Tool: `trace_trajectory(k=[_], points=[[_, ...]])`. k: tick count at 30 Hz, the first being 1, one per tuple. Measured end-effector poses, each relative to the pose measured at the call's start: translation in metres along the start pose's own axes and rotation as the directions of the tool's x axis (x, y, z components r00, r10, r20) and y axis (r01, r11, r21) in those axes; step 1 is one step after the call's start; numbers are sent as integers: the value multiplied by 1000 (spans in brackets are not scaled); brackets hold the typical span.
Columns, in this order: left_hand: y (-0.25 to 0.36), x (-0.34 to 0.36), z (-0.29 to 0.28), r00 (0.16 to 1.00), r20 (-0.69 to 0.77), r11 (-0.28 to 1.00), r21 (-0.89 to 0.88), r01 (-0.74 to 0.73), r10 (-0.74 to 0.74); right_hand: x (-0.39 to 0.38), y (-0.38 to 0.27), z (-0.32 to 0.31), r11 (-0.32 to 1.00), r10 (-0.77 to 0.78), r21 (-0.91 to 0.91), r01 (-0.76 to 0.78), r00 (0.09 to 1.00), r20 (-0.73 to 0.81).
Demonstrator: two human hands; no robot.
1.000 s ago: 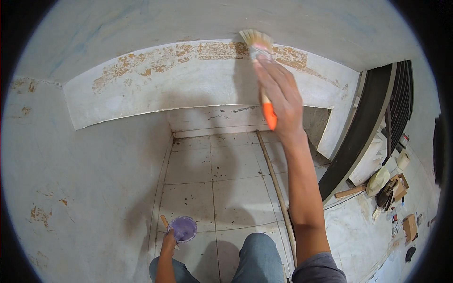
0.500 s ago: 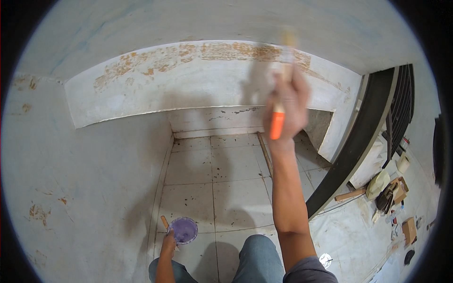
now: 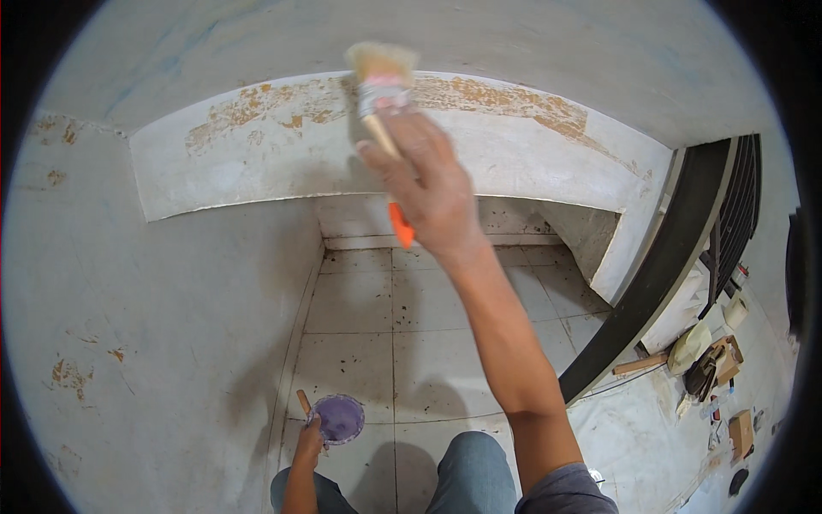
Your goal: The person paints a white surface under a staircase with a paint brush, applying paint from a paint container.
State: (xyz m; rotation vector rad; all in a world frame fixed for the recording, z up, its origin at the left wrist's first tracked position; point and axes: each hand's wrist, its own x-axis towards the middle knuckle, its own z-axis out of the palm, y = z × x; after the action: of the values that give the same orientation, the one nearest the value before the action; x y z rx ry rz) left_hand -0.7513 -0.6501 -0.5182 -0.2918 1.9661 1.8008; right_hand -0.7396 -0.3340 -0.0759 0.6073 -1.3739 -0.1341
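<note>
My right hand (image 3: 424,176) is raised in front of me, closed round the handle of a paintbrush (image 3: 383,68). The brush has pale bristles, a whitish ferrule and a wooden handle with an orange end. Its bristles are at the upper edge of a white ledge (image 3: 282,171), whose face has a band of scraped brown patches; whether they touch it I cannot tell. Low on the left, my left hand (image 3: 312,439) grips a round tub (image 3: 340,420) with purple inside. A wooden stick or handle (image 3: 303,401) pokes up beside the tub's rim, close to my left fingers.
A grey wall (image 3: 171,317) with chipped spots stands on my left. Tiled floor (image 3: 347,300) with dark specks lies under the ledge. A dark door frame (image 3: 659,265) curves down the right side. Beyond it lie a small cardboard box (image 3: 741,435), a paper roll (image 3: 735,310) and scattered items.
My right hand has swept the brush leftward along the ledge's upper edge. The left hand still holds the tub low down. The whole view has shifted slightly.
</note>
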Motion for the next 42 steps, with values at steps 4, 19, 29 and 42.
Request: trace_trajectory(k=[4,19,29,42], points=[[10,-11,3,999,-14,999,5,-34,35,17,21,-25,953,-73,-300,42,993,-94],[15,-2,5,993,110,999,-33,-33,36,16,31,-52,976,-66,-191,108,974,216],[12,0,-6,996,42,994,-81,-77,81,27,35,-53,935,338,120,-335,941,-6],[18,-8,9,997,72,999,8,-39,38,-7,20,19,870,493,147,-471,811,-317]])
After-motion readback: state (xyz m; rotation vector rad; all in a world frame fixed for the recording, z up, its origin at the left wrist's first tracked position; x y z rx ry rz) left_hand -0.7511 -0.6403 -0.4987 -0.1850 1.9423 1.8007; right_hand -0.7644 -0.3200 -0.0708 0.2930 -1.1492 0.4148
